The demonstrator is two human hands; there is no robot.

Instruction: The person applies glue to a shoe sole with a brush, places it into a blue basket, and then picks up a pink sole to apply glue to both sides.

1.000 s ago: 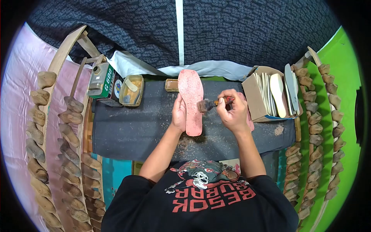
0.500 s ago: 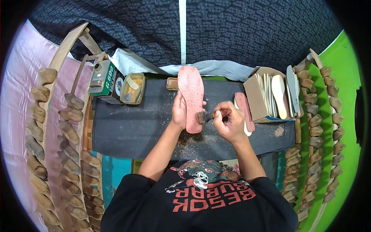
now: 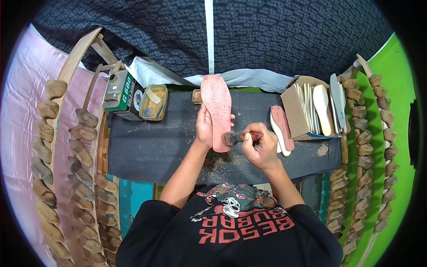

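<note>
My left hand (image 3: 204, 129) cradles the pink sole piece (image 3: 216, 109) from behind, thumb along its near edge and fingertips just showing past the far one, so the piece sits in front of me above the dark cloth (image 3: 178, 151), its speckled face turned up. My right hand (image 3: 261, 144) is wrapped around the handle of the brush (image 3: 235, 137), whose bristles meet the right edge of the piece near its narrow lower end. To brush this well, I judge that the left palm should back the piece firmly without bending it, since it looks thin, while the right wrist stays loose and lets the bristles sweep flat, right out to the rim. Pressing hard could tip the piece in my palm. Crumbs (image 3: 215, 163) litter the cloth below, so holding the face clear of them seems wise. Whether the bristles are wet, I cannot tell.
</note>
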